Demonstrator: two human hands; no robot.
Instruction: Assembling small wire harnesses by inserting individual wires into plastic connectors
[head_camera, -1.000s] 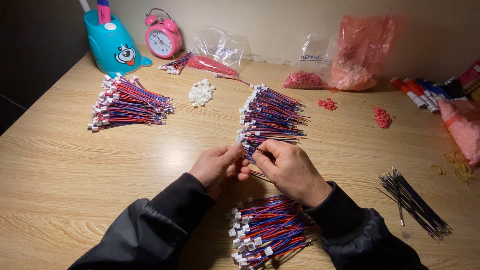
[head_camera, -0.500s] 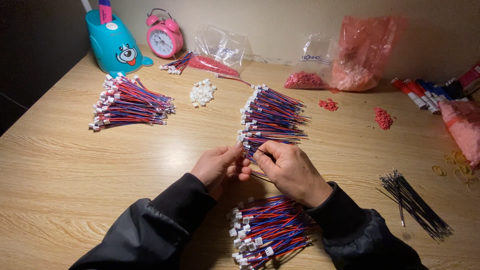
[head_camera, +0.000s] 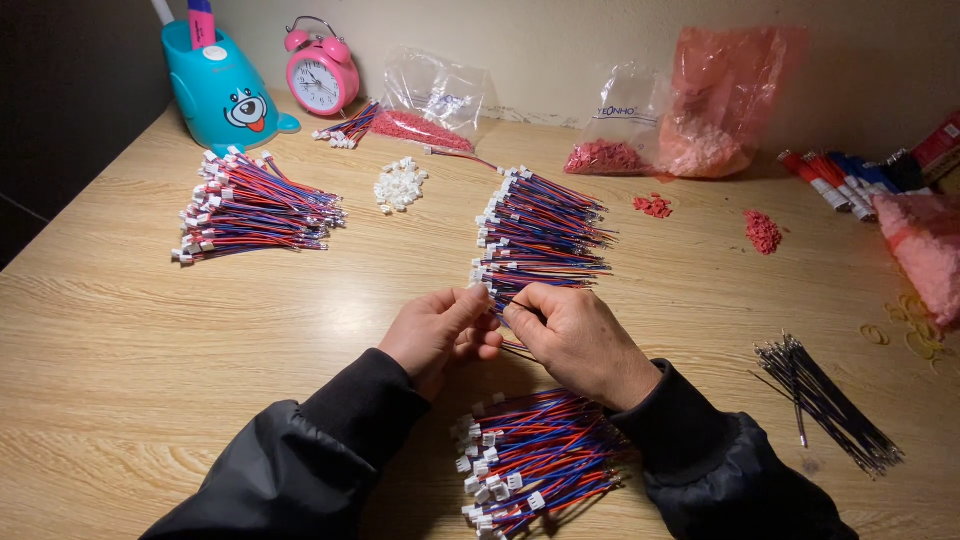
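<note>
- Blue desk organiser (head_camera: 225, 95), with a cartoon face, at the far left corner of the wooden table (head_camera: 120, 350); a pink alarm clock (head_camera: 320, 72) stands just beside it on the right.
- Left bundle of red-and-blue wire leads (head_camera: 255, 205) with white connectors, lying in front of the organiser, well apart from the hands.
- Small heap of loose white connector housings (head_camera: 398, 185), between the left bundle and the middle bundle.
- Left hand (head_camera: 440, 330): fingers curled, thumb and forefinger pressed together in a pinch on the white connector end of a single wire lead (head_camera: 500, 305), which sits at the near edge of the middle bundle.
- Middle bundle of wire leads (head_camera: 540, 230), directly beyond the two hands, its nearest wires touching the fingertips.
- Near bundle of wire leads (head_camera: 530, 460), on the table between the two black sleeves, just below the wrists.
- Right hand (head_camera: 575, 335): fingers bent inward, thumb and forefinger closed on the same lead, close against the left hand; whether it grips wire or connector cannot be told.
- Clear and pink plastic bags (head_camera: 720, 100) holding red parts, along the wall beyond the middle bundle.
- Bundle of black wires (head_camera: 825, 400), right of the right hand and well apart from it.
</note>
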